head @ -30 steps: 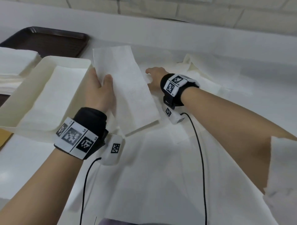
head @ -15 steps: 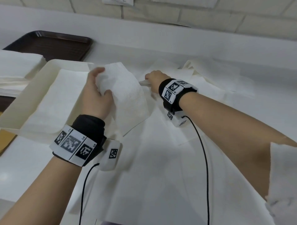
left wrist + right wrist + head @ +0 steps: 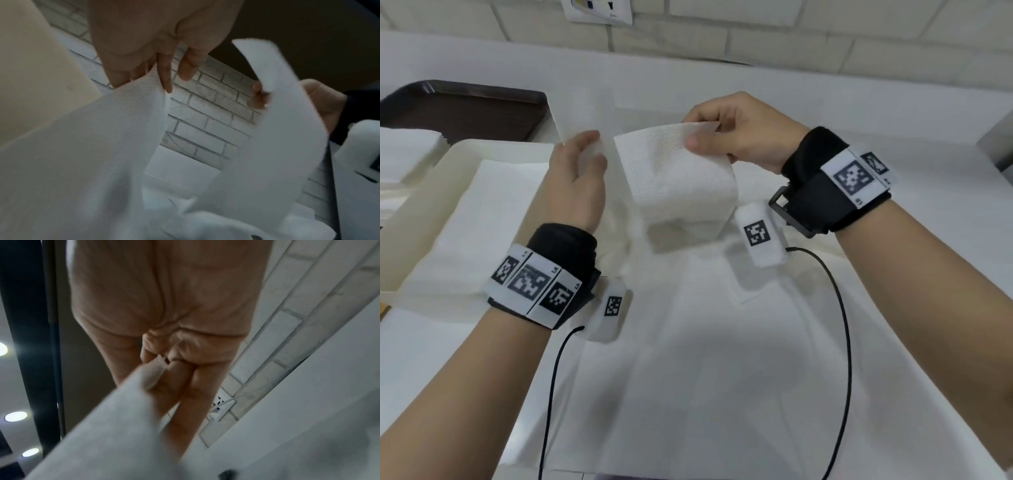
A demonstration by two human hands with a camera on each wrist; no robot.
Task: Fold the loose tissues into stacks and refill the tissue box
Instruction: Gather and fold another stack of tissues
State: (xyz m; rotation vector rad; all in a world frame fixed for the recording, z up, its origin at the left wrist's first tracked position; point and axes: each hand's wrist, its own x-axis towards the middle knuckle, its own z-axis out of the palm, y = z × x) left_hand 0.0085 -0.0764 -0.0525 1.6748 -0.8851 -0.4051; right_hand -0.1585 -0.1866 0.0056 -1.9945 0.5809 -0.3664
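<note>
Both hands hold one white tissue [image 3: 678, 178] up over the table, and it sags in a loop between them. My left hand [image 3: 582, 161] pinches its left end between thumb and fingers. My right hand [image 3: 722, 133] pinches the right end at its top edge. In the left wrist view the tissue [image 3: 92, 146] hangs from the fingers [image 3: 164, 78], with the right hand [image 3: 320, 100] holding the other end. The right wrist view shows the tissue [image 3: 113, 434] pinched at the fingertips [image 3: 160, 363]. At the left, the open cream tissue box [image 3: 424, 205] holds flat tissues [image 3: 493, 205].
Large loose tissues [image 3: 705, 342] cover the table under both hands. A dark brown tray [image 3: 465, 106] lies at the back left, and a stack of white tissues [image 3: 404, 154] sits at the far left. A brick wall with a socket plate [image 3: 599, 10] is behind.
My right hand left the tissues on the table, rose and took the free end of the tissue held by the left hand. The tissue now hangs higher, between both hands.
</note>
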